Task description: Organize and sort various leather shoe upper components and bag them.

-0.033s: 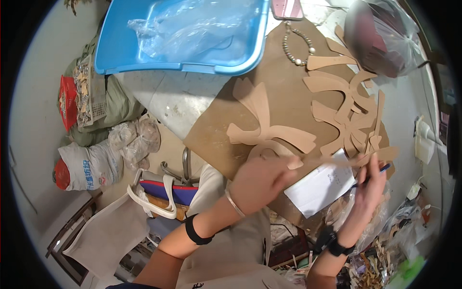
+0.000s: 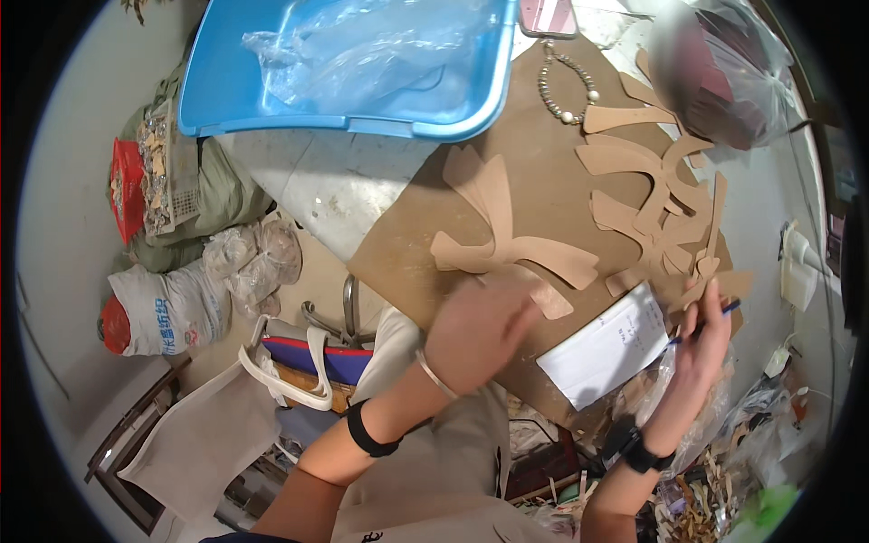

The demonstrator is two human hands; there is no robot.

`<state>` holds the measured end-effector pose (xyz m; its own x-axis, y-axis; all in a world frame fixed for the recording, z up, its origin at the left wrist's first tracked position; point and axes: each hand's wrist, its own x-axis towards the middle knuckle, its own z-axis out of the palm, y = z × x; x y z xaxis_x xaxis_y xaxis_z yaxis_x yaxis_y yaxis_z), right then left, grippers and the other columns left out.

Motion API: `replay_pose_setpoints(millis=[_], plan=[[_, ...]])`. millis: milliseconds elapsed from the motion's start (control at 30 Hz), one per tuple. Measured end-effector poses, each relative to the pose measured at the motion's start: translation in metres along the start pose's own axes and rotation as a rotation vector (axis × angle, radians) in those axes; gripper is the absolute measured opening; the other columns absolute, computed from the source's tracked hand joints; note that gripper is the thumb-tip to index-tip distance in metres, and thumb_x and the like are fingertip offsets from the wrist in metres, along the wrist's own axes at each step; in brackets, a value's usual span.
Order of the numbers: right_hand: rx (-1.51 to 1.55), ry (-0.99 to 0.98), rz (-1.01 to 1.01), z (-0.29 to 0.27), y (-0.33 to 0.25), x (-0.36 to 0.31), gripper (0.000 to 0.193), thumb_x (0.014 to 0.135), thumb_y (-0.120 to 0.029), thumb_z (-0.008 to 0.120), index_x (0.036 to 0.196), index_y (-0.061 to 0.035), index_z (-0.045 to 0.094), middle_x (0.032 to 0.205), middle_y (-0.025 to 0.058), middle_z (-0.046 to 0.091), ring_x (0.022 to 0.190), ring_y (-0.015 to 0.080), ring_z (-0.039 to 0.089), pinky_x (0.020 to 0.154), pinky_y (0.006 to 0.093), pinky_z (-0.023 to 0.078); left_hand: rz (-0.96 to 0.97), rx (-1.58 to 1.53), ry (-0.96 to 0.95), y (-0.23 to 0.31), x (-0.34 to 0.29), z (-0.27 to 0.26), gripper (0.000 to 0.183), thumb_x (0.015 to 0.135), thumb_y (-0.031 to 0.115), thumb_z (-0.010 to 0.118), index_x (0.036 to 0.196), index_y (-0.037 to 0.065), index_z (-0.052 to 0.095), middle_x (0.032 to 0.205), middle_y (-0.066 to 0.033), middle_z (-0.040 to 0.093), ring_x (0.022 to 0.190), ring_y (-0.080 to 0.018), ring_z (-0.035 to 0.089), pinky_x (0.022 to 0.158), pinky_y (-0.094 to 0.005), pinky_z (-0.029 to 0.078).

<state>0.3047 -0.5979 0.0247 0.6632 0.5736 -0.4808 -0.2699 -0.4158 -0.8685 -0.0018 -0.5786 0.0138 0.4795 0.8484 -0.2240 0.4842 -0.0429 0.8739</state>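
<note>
My left hand (image 2: 480,330), smeared by motion, is over the near end of a fanned group of flat tan cut-out pieces (image 2: 489,199), perhaps leather. Its fingertips are too blurred to show a grip. My right hand (image 2: 701,339) has a dark blue pen (image 2: 733,307) through its fingers. Its fingertips meet a tan piece (image 2: 724,285) at the near edge of a second, overlapping pile of tan pieces (image 2: 625,213). Between the hands lies a white paper slip (image 2: 606,348) with handwriting. Everything rests on a brown sheet (image 2: 398,235).
A blue plastic tub (image 2: 344,125) holding clear film stands at the back left. Beyond the sheet are a phone (image 2: 548,20) and a bead bracelet (image 2: 568,116). A clear bag (image 2: 742,81) sits at the far right. Bags (image 2: 172,312) and a chair lie left of the table.
My left hand has drawn left, away from the right hand. A blurred tan strip that stretched between the hands no longer spans that gap. The right hand has shifted slightly.
</note>
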Motion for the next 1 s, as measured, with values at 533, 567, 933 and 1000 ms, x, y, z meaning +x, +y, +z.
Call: replay_pose_setpoints(millis=[533,567,933,1000], plan=[[-0.743,0.288,-0.535,-0.02,0.07,0.055,0.063,0.087,-0.013,0.068,0.142,0.0016,0.039,0.104,0.0053,0.062,0.082,0.0117,0.055,0.073,0.0241,0.046,0.024,0.535,0.226,-0.058,0.007,0.003,0.038,0.071,0.013,0.071,0.108,0.012,0.061,0.1,-0.0023,0.056,0.097,-0.0227,0.055,0.092,-0.0406,0.039],[-0.735,0.239,-0.511,-0.004,0.065,0.035,0.054,0.088,-0.012,0.066,0.136,0.0007,0.046,0.103,0.005,0.062,0.086,0.0121,0.055,0.077,0.0249,0.045,0.008,0.552,0.199,-0.059,0.005,-0.002,0.037,0.071,0.012,0.07,0.106,0.012,0.062,0.1,-0.002,0.056,0.097,-0.0229,0.056,0.091,-0.0405,0.039],[-0.615,-0.546,-0.205,0.048,0.096,-0.176,0.036,0.075,0.001,0.06,0.11,-0.0078,0.062,0.102,0.0125,0.06,0.087,0.0325,0.062,0.073,0.0396,0.053,0.102,0.626,0.201,-0.066,-0.002,0.002,0.032,0.07,0.008,0.069,0.101,0.008,0.065,0.101,-0.0104,0.061,0.092,-0.0299,0.057,0.085,-0.0425,0.043],[-0.595,-0.524,-0.17,0.028,0.092,-0.193,0.037,0.074,0.003,0.059,0.109,-0.0081,0.063,0.1,0.0111,0.06,0.086,0.0294,0.062,0.072,0.0377,0.052,0.065,0.612,0.195,-0.067,-0.009,-0.003,0.036,0.071,0.008,0.071,0.106,0.006,0.064,0.103,-0.012,0.06,0.096,-0.0327,0.057,0.086,-0.0433,0.043]])
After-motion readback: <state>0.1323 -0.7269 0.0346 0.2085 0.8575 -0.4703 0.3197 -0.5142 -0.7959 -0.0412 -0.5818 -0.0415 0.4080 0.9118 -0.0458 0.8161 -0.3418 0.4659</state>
